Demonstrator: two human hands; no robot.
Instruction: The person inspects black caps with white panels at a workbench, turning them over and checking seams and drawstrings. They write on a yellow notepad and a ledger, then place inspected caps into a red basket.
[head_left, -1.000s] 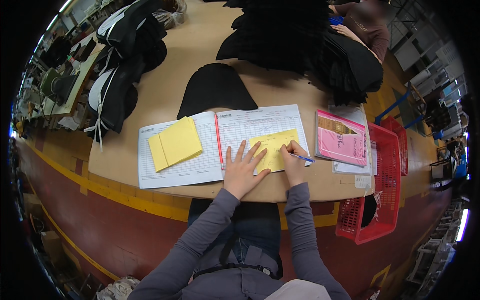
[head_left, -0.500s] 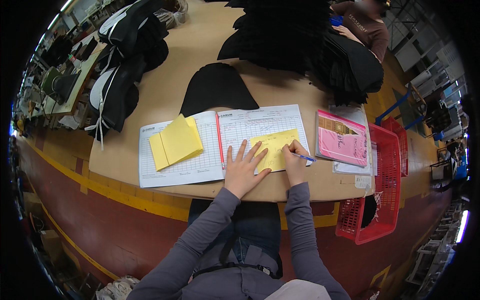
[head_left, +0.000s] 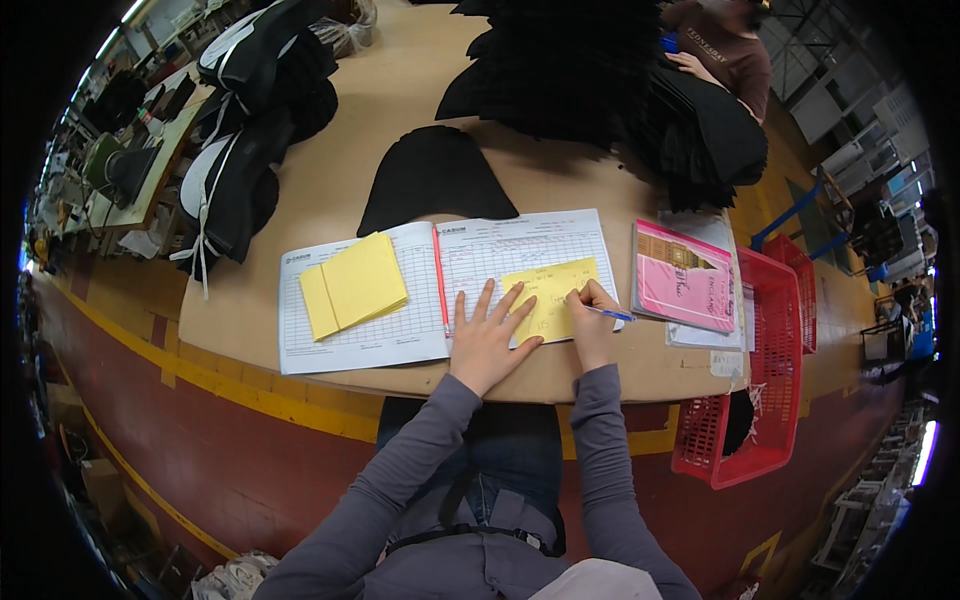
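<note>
My left hand [head_left: 489, 343] lies flat with fingers spread, pressing on the left part of a yellow paper slip [head_left: 560, 290] that bears handwriting. In my right hand [head_left: 592, 325] is a blue-and-white pen [head_left: 617, 315], its tip hidden behind the fingers at the slip. Under the slip an open record book [head_left: 350, 355] with printed grids lies on the table. A red pencil [head_left: 441, 285] rests along the book's middle fold. On the left page sits a pad of yellow slips [head_left: 357, 285]. Just beyond the book is a black curved fabric piece [head_left: 430, 185].
A pink notebook [head_left: 683, 275] lies on papers to the right. Red plastic baskets [head_left: 765, 400] stand beside the brown table [head_left: 330, 190]. Tall stacks of black pieces [head_left: 570, 80] fill the far side, tied black bundles [head_left: 235, 185] the left. Another person [head_left: 725, 50] is at the far right.
The raised top leaf of the yellow pad has settled flatter. My right hand and the pen have shifted very slightly, and the writing on the slip looks a little different.
</note>
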